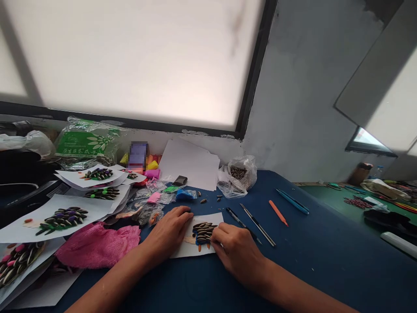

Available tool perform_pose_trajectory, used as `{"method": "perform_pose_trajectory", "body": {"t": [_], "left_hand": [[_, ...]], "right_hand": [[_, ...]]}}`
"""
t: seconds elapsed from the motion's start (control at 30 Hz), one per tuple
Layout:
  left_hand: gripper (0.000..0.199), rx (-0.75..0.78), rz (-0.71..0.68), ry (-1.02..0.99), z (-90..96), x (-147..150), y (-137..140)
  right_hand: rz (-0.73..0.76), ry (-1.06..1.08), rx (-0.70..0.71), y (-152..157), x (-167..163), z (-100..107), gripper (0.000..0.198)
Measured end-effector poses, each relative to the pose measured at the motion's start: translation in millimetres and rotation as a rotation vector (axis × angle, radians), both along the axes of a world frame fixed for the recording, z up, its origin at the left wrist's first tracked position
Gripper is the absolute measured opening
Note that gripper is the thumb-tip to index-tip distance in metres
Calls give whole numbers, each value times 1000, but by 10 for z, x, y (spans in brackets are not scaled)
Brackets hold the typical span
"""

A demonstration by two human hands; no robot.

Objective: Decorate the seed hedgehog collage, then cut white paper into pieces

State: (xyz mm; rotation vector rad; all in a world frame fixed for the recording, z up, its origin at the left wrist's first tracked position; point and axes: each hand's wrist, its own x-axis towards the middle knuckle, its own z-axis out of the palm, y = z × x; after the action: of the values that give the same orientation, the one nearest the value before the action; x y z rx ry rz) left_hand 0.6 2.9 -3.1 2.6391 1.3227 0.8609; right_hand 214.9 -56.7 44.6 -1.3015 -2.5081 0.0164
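Observation:
A small white card (183,251) lies on the blue tabletop in front of me. On it is a hedgehog-like figure of striped sunflower seeds (203,232), pressed into blue clay, with a pale snout at the left and orange feet below. My left hand (171,232) rests on the card's left side, its fingers stretched out over the edge. At the figure's right side, my right hand (239,252) has thumb and fingers pinched together. What sits between those fingertips is hidden. A few loose seeds (203,201) lie beyond the card.
Finished seed pictures (63,219) and a pink cloth (97,245) are at left. Clay packets (154,198), paper sheets (189,163) and a bag of seeds (239,174) stand behind. A pen (243,224), metal tool (258,225), orange stick (278,213) and blue tweezers (292,201) lie right.

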Motion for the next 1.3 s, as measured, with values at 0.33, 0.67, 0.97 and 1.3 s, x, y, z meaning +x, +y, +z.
{"method": "perform_pose_trajectory", "body": {"t": [0.33,0.67,0.97,1.3], "left_hand": [[35,-27,1,-1,3,3,2],[35,9,7,-3,-38,-7,4],[38,-22,27,-6,-1,-19,-24],[43,-43,10,-11,-82,-93,9]], "right_hand": [[-1,-109,25,20,-49,5,17],[-29,-110,22,-5,-18,34,11],[-75,59,60,78,198,62,20],[-28,183,5,121,255,-24,29]]}}
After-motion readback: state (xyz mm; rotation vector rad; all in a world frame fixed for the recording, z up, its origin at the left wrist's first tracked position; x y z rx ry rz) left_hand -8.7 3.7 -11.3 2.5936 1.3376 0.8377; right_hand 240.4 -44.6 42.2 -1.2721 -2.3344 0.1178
